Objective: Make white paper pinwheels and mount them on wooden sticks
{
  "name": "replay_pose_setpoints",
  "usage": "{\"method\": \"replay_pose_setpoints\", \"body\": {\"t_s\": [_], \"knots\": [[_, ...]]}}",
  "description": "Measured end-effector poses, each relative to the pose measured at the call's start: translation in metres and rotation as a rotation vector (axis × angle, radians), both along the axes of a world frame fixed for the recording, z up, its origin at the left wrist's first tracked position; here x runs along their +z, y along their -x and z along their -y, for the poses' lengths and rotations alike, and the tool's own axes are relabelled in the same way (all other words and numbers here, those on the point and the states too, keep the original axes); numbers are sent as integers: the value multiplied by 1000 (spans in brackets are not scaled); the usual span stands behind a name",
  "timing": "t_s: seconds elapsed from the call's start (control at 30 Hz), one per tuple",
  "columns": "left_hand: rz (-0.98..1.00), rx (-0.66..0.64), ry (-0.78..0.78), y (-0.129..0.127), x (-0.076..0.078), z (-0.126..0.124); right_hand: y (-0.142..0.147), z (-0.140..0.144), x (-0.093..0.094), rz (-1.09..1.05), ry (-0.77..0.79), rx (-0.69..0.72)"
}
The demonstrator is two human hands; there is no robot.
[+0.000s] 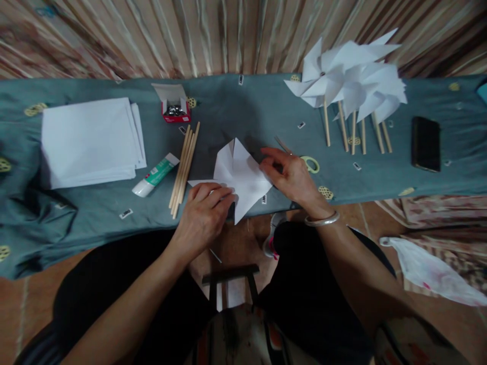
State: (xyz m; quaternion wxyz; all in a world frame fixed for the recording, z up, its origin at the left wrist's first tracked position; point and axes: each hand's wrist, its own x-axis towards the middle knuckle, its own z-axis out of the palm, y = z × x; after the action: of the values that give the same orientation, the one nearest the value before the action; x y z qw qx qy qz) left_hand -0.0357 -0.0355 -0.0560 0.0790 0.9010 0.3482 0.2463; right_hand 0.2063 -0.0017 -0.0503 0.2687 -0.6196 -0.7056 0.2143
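On the near edge of the blue-grey cloth (pixel 236 109), the left hand (pixel 203 215) pinched the near-left flap of a half-folded white paper pinwheel (pixel 241 177) while the right hand (pixel 291 175) gripped its right side, with wooden sticks (pixel 185 162) just left.

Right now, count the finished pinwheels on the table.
6, going by the sticks: the pinwheels stand bunched at the table's far right, left of the phone. Their sails overlap, so one may be hidden. The paper in both hands is unfinished.
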Motion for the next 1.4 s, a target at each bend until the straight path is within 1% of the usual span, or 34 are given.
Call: {"method": "replay_pose_setpoints", "body": {"t_s": [0.07,0.17,0.27,0.37,0.47,0.6,0.73,0.83,1.0,1.13,1.4], "knots": [[23,2,15,-2,2,2,0,3,1,5,-19,-14],[41,-46,23,-10,5,7,1,8,1,33,-94,-34],[6,-96,14,-21,3,10,3,11,-1,59,-114,-26],[-36,-85,-9,-26,1,11,4,14,-2,81,-119,-23],[-75,-84,-22,-24,0,11,2,17,-2,94,-146,-20],[-51,-87,-67,-18,0,12,-6,19,-2,99,-179,-36],[-27,-85,-60,-11,0,8,-10,20,-1,87,-182,-35],[-20,-58,-50,-2,-1,4,-8,22,1,78,-168,-18],[-21,11,-79,11,-4,-1,-2,28,1,52,-158,28],[-54,23,-94,6,-2,-2,2,32,0,48,-150,45],[-161,-63,-142,-11,3,-8,2,36,2,26,-166,51]]}}
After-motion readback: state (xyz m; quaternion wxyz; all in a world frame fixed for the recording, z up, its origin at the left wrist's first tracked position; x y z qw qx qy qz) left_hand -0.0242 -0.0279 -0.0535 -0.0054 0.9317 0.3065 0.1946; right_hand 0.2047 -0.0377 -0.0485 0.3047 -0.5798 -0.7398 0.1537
